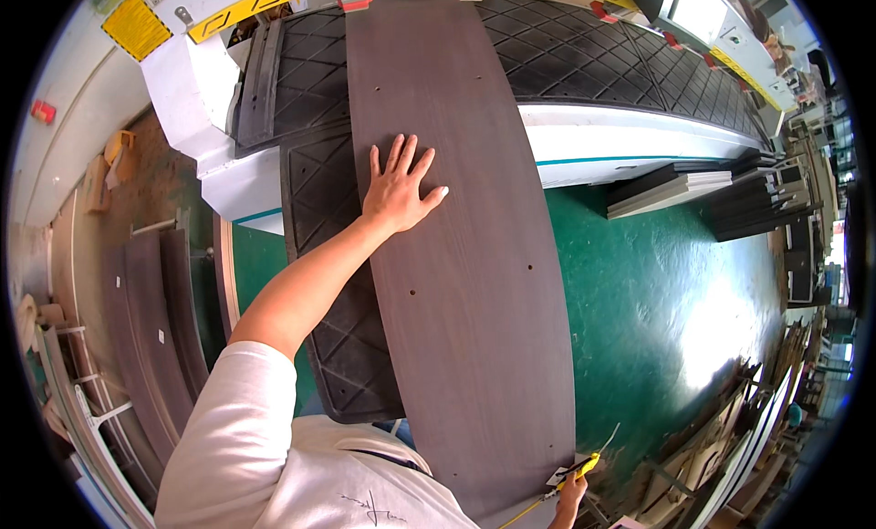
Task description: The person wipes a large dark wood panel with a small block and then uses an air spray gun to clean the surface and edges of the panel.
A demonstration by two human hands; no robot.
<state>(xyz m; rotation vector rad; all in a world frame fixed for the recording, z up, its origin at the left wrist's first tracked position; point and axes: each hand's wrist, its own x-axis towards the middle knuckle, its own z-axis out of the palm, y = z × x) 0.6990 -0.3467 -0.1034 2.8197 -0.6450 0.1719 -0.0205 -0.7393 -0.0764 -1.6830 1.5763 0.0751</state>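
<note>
A long brown wood-grain panel (465, 346) with several small drilled holes runs from the machine at the top down toward my body. My left hand (398, 193) lies flat on its upper half, fingers spread and holding nothing. At the lower right, beside the panel's edge, my right hand (570, 500) is closed around a yellow air blow gun (589, 465). The gun's thin metal nozzle points up and to the right, and a yellow hose (522, 511) trails from it to the lower left.
Black grooved support tables (584, 59) flank the panel. A white machine with a yellow striped guard (265, 10) spans the top. Stacked boards (675, 193) stand at right, scrap strips (712, 438) at lower right. More brown panels (137, 319) lean at left. The floor (630, 282) is green.
</note>
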